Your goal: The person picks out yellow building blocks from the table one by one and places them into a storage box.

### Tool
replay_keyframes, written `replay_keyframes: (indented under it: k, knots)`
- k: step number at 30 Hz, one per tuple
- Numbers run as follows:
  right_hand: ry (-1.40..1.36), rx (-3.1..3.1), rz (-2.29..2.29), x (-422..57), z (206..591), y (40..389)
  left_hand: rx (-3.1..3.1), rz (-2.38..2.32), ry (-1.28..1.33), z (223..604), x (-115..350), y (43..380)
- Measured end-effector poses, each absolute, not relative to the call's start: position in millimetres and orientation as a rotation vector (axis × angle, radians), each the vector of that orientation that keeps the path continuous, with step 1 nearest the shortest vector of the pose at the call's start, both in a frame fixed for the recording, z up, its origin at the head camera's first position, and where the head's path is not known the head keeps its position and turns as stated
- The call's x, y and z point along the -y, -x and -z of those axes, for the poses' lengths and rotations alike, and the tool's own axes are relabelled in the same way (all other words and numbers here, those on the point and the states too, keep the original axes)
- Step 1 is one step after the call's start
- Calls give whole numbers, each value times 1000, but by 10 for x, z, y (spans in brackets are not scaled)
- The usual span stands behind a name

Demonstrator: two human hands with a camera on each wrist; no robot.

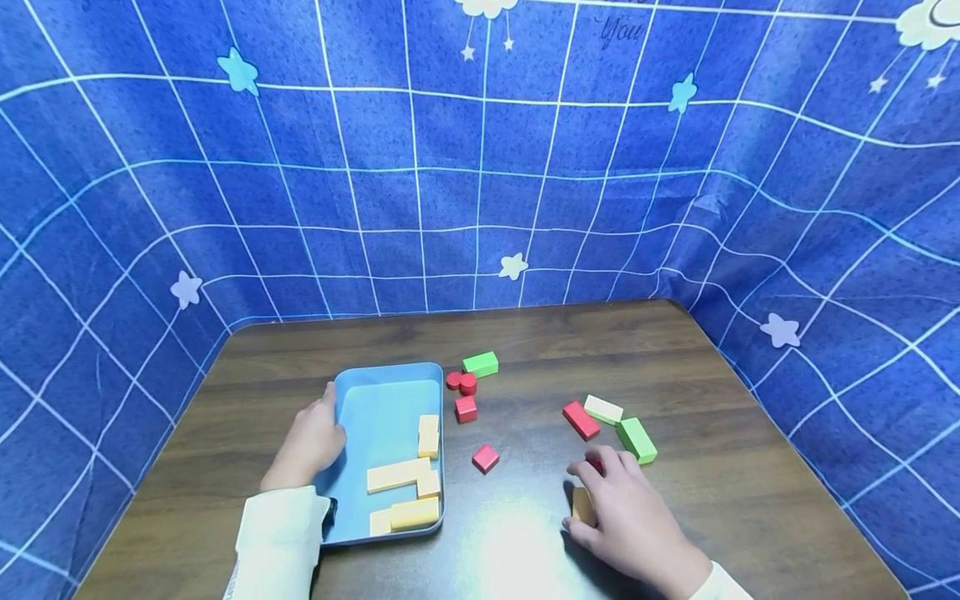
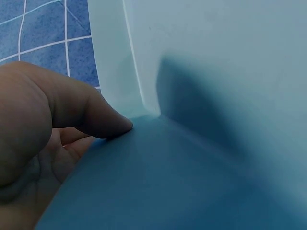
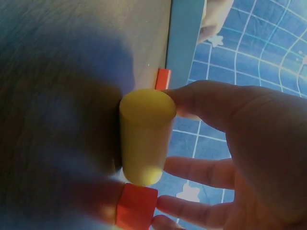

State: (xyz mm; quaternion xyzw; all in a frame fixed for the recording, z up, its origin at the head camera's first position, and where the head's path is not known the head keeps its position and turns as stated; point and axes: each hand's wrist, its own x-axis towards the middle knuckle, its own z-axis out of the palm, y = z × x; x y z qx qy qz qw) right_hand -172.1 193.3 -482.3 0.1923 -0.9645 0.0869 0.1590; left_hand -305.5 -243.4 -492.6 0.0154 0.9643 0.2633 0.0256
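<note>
My left hand (image 1: 309, 437) grips the left wall of a blue tray (image 1: 378, 412), its thumb over the rim on the inside, as the left wrist view shows. Inside the tray lie several yellow and cream blocks (image 1: 397, 475), mostly toward its right side and near end. Over the table at right, my right hand (image 1: 622, 508) holds a yellow cylinder block (image 3: 146, 139) between thumb and index finger, low at the tabletop. A red block (image 3: 136, 206) sits right beside the cylinder, close to the other fingertips and partly hidden by the hand in the head view.
Just right of the tray are red round pieces (image 1: 468, 383), a red cube (image 1: 466, 409), a green block (image 1: 481, 364) and another red block (image 1: 485, 458). Beyond my right hand lie a red bar (image 1: 581, 421), a cream block (image 1: 603, 409) and a green block (image 1: 637, 441).
</note>
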Motion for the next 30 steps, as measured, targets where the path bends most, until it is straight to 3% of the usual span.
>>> replay_keyframes:
  k: [30]
  knots:
    - [-575, 2736, -371, -1881, 4842, 1647, -3012, -800, -74, 4922, 2442, 3071]
